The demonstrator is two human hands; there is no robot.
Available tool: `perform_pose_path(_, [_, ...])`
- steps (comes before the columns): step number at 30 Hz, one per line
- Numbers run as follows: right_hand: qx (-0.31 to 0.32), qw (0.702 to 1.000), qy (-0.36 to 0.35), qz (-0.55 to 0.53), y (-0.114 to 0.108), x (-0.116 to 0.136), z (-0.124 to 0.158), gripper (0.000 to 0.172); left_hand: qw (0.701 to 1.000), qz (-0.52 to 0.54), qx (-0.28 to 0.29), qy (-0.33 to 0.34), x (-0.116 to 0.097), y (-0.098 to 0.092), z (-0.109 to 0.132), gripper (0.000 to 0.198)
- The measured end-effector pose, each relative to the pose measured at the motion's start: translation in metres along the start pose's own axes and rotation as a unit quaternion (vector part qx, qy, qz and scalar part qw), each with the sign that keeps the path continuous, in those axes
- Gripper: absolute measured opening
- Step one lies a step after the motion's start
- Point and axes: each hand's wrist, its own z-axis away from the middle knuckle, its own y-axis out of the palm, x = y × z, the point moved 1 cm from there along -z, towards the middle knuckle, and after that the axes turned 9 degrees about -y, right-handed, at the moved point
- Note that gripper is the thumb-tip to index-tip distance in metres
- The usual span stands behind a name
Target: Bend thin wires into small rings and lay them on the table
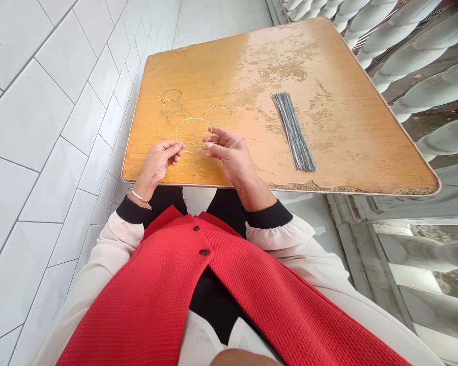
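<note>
Between my hands, a thin silvery wire ring (pixel 194 118) stands a little above the wooden table top (pixel 351 127). My left hand (pixel 159 162) pinches the ring's lower left, where its wire ends seem to cross. My right hand (pixel 229 155) holds its right side between the fingertips. Several similar wire rings (pixel 171 108) lie loosely overlapped on the table beyond my left hand, and one more ring (pixel 218 108) lies apart from them, above my right fingers. To the right of my right hand rests a straight bundle of grey wires (pixel 293 132).
The worn orange-brown table top has peeling patches and a chipped front edge near my wrists. A white tiled wall runs along its left side. A white balustrade stands beyond its right side. My lap, red vest and cream sleeves fill the bottom of the view.
</note>
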Motion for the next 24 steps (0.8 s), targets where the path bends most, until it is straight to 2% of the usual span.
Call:
perform_pose_path(2, [0.034,0.993,-0.075,0.082,-0.007,-0.002,-0.002,0.070,1.000,-0.002,0.000,-0.004,-0.001,0.000,0.001,0.019])
perform_pose_path(4, [0.074,0.973,-0.141,0.168,-0.012,0.001,-0.003,0.090,1.000,-0.004,0.001,-0.007,-0.002,0.001,0.002,0.019])
perform_pose_path(6, [0.109,0.950,-0.182,0.231,-0.014,0.007,-0.003,0.102,1.000,-0.006,0.004,-0.011,-0.003,0.001,0.003,0.019])
perform_pose_path(10, [0.154,0.922,-0.218,0.280,-0.008,0.022,-0.005,0.109,1.000,-0.012,0.021,-0.015,-0.002,0.003,0.005,0.020])
perform_pose_path(13, [0.173,0.920,-0.223,0.273,0.000,0.025,-0.006,0.109,0.999,-0.013,0.033,-0.016,-0.002,0.005,0.006,0.020])
perform_pose_path(16, [0.177,0.928,-0.207,0.253,0.004,0.024,-0.007,0.102,0.999,-0.016,0.034,-0.015,-0.003,0.006,0.007,0.021])
perform_pose_path(18, [0.165,0.936,-0.196,0.243,0.004,0.022,-0.005,0.091,0.999,-0.011,0.030,-0.017,-0.003,0.004,0.005,0.022])
perform_pose_path(21, [0.150,0.940,-0.188,0.241,0.002,0.017,-0.002,0.060,0.999,-0.002,0.022,-0.026,-0.002,0.000,0.002,0.022])
perform_pose_path(24, [0.163,0.931,-0.200,0.260,0.001,0.009,0.001,0.027,0.999,0.005,0.017,-0.040,0.000,-0.004,-0.002,0.023])
